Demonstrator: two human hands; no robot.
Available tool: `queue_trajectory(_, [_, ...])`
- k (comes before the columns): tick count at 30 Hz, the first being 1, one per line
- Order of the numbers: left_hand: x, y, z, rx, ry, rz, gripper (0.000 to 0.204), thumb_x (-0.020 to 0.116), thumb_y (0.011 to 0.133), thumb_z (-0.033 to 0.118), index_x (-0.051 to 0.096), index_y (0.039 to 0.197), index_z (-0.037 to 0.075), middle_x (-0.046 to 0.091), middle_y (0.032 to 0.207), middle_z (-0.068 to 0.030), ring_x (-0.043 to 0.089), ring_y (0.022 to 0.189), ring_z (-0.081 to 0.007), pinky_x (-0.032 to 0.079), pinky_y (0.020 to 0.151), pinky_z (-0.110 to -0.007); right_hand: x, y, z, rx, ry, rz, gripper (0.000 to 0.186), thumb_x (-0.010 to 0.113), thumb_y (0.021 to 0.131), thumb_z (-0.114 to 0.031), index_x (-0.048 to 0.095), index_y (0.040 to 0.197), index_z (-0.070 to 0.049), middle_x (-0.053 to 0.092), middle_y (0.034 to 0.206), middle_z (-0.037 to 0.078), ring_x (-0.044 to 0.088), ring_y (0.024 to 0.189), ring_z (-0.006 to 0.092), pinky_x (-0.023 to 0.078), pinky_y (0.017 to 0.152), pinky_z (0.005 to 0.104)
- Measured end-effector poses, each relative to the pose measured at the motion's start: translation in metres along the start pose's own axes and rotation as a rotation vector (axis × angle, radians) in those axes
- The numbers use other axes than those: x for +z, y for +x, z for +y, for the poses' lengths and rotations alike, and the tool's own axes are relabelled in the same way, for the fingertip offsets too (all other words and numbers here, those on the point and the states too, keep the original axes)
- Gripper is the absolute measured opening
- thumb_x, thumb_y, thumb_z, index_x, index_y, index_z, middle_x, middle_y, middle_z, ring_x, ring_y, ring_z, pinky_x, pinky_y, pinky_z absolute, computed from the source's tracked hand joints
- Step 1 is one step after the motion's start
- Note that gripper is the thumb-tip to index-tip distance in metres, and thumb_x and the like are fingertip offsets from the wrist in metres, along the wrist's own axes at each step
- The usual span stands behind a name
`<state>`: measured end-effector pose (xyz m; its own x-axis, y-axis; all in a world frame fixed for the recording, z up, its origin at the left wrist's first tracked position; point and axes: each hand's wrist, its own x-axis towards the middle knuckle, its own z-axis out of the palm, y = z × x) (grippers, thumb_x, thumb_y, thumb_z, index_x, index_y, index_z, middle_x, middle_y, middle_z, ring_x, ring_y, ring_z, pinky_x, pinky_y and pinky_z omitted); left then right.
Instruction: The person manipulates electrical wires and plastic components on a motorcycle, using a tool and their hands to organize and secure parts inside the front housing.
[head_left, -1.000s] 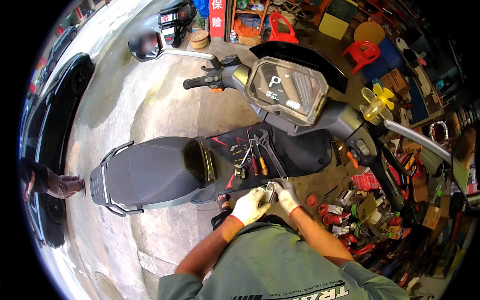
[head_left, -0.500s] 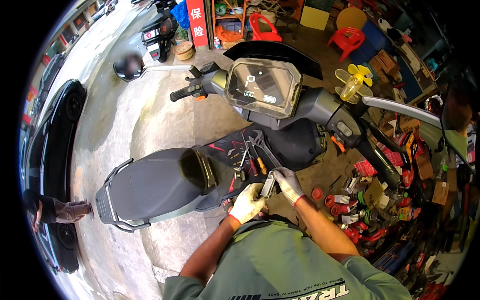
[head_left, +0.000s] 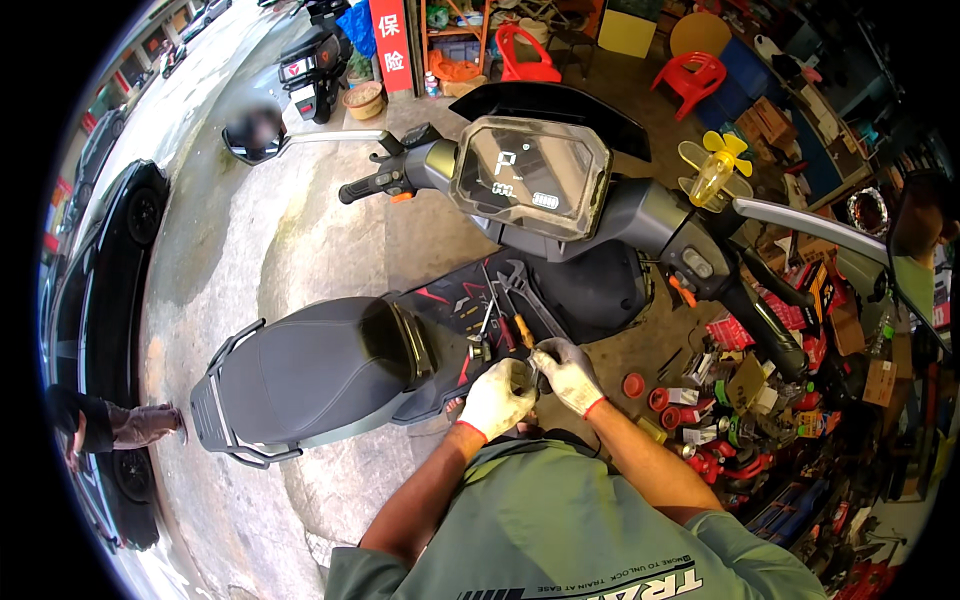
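My gloved left hand and right hand are closed round a small metal part, held between them just above the near edge of the scooter's footboard. The fingers hide much of it. Beyond my hands, on the footboard, lie a large adjustable wrench, screwdrivers with red and orange handles, long thin tools and a small metal piece. The black seat is to the left; the display and handlebar are above, with a yellow propeller ornament on the right.
A black car stands at the left, with a person beside it. Another scooter and red chairs are behind. Boxes, bottles and parts crowd the floor at my right, near a cluttered bench.
The view has shifted from a second ago. Between my hands the part has turned, its bright rectangular face now mostly hidden, and my right fingers have closed further over it.
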<state>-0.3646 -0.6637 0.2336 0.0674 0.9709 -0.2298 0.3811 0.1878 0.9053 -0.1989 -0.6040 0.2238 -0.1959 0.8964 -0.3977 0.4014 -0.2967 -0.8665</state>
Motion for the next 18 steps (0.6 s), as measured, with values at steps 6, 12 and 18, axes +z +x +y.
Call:
queue_trajectory(6, [0.004, 0.001, 0.0, 0.041, 0.294, 0.141, 0.032, 0.068, 0.079, 0.014, 0.06, 0.106, 0.001, 0.066, 0.1, -0.0212, 0.065, 0.094, -0.0414, 0.054, 0.083, -0.046, 0.012, -0.001, 0.008, -0.114, 0.064, 0.03, 0.022, 0.061, 0.096, -0.019, 0.064, 0.108, -0.001, 0.069, 0.092, 0.008, 0.063, 0.085, 0.0142, 0.051, 0.076, 0.0307])
queue_trajectory(12, [-0.006, -0.001, -0.005, 0.067, 0.31, 0.212, 0.035, 0.066, 0.079, 0.012, 0.061, 0.112, 0.002, 0.066, 0.104, -0.0217, 0.065, 0.099, -0.04, 0.053, 0.086, -0.045, 0.021, -0.001, 0.023, -0.162, 0.122, 0.016, 0.021, 0.057, 0.098, -0.014, 0.061, 0.112, 0.001, 0.066, 0.094, 0.007, 0.06, 0.086, 0.0128, 0.051, 0.078, 0.0294])
queue_trajectory(18, [-0.024, 0.001, -0.002, 0.108, 0.25, 0.158, 0.031, 0.066, 0.082, 0.014, 0.066, 0.11, 0.002, 0.068, 0.106, -0.02, 0.067, 0.099, -0.0372, 0.054, 0.085, -0.041, 0.02, 0.009, 0.04, -0.163, 0.173, -0.032, 0.022, 0.054, 0.098, -0.009, 0.061, 0.116, 0.001, 0.066, 0.1, 0.008, 0.06, 0.091, 0.013, 0.05, 0.084, 0.029])
